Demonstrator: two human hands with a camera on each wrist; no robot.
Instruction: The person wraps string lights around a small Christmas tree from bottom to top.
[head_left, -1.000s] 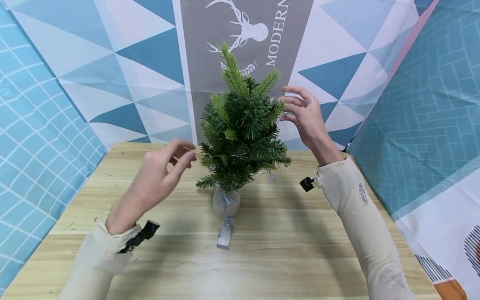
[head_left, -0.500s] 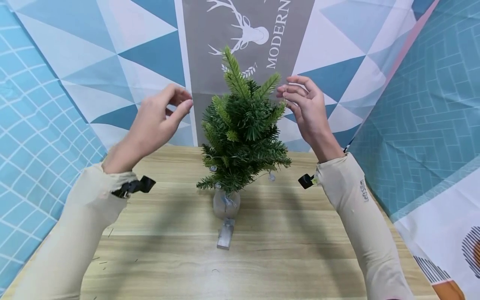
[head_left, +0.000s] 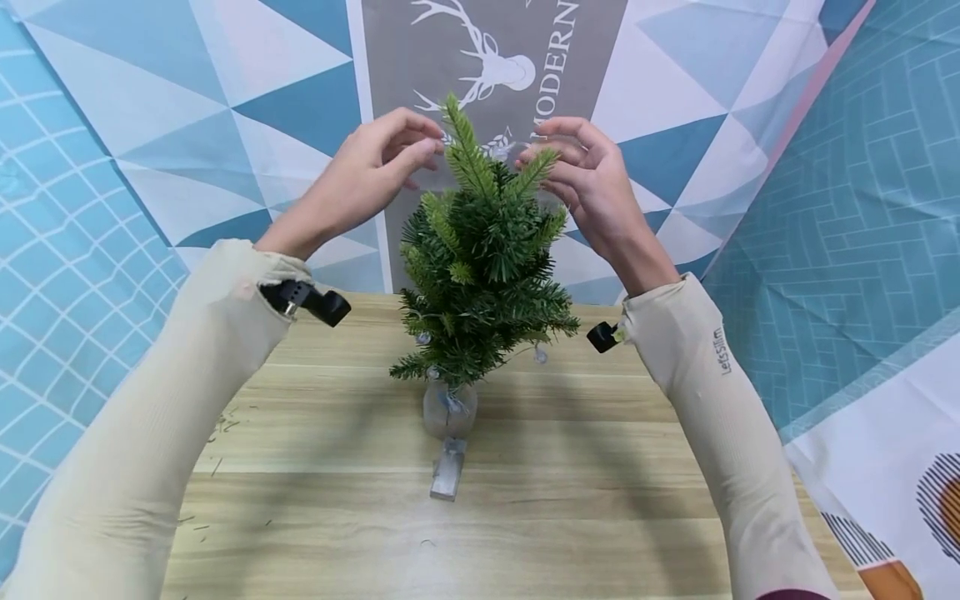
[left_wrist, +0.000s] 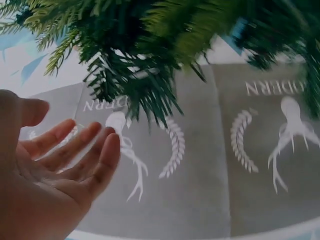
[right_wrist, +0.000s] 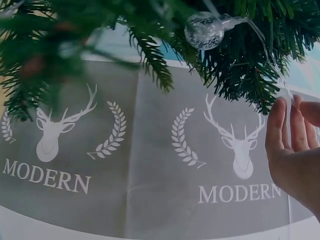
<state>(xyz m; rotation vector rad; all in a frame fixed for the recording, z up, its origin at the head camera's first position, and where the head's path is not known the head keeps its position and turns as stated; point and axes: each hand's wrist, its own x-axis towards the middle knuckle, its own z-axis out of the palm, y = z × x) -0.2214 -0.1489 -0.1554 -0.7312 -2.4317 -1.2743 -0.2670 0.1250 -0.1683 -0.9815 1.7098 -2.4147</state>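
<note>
A small artificial Christmas tree point(head_left: 491, 275) stands upright in the middle of the table. My right hand point(head_left: 596, 183) is beside its upper right side, pinching the clear wire of a string light point(right_wrist: 272, 60) between thumb and fingers. From there the wire runs to a clear bulb point(right_wrist: 204, 31) against the needles. My left hand point(head_left: 367, 171) is raised to the left of the tree's tip, fingers loosely bent and thumb apart, with nothing in it. Another bulb point(head_left: 541, 355) hangs below the right-hand branches. Foliage hides the rest of the wire.
The tree's pale rounded base point(head_left: 448, 412) rests on the wooden table point(head_left: 570, 517). A silvery battery box point(head_left: 447, 471) lies just in front of it. Loose needles point(head_left: 217, 433) are scattered at left. A printed cloth point(head_left: 315, 108) hangs close behind the tree.
My left hand has risen from beside the lower branches to the tip, then moved right towards it. My right hand has moved up and slightly left, staying by the tree's upper right side.
</note>
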